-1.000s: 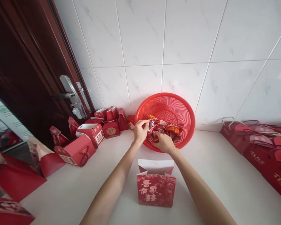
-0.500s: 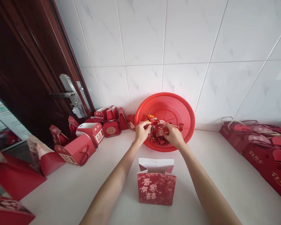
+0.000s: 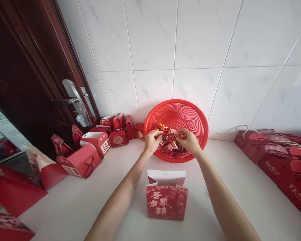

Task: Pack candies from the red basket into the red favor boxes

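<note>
A red plastic basket leans back toward the tiled wall, with a heap of red wrapped sweets in its lower part. Over the left of the heap, my left hand pinches a red wrapped sweet between thumb and fingers. My right hand is at the right of the heap, its fingers closed on a red wrapper. Between my forearms an open red paper box stands upright, white inside, with pale characters on its front.
Several red gift boxes line the left side beside a dark door with a metal handle. Several red gift bags with cord handles stand in rows at the right. White tiles rise behind the basket.
My right hand has shifted slightly right and up, uncovering more sweets in the middle. My left hand has stayed nearly in place.
</note>
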A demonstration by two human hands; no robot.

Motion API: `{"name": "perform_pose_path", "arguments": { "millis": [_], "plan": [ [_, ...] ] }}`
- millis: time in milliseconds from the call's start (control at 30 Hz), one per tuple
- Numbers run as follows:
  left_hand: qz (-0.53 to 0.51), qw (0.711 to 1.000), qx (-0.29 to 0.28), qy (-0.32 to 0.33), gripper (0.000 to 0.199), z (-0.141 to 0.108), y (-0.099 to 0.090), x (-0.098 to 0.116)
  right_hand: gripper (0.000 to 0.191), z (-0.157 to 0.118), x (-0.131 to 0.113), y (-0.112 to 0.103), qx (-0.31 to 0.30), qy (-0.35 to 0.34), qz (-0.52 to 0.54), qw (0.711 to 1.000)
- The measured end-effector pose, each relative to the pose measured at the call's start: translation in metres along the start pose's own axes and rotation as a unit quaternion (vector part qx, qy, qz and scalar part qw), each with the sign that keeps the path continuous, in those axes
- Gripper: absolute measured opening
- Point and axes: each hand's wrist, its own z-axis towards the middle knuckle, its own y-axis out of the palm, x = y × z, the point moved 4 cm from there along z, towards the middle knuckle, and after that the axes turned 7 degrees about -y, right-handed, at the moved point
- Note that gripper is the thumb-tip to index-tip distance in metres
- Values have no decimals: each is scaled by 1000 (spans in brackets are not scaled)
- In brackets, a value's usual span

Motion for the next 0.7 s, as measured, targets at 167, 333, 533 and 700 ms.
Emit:
{"name": "perform_pose_path", "arguments": {
  "millis": [167,333,533,700],
  "plan": [
    [-6,1000,9,8,21,2,-1,0,39,-6,-12,-16,1,88,304,948],
    [-17,1000,-14,15,21,2,2,4,44,-14,-19,-20,-9,175,453,874],
    [-23,999,-37,22,22,-1,5,12,37,-26,-21,-35,-23,180,462,868],
    [8,997,-52,49,19,-4,3,22,42,-37,-26,-49,-62,157,410,896]
  ]
}}
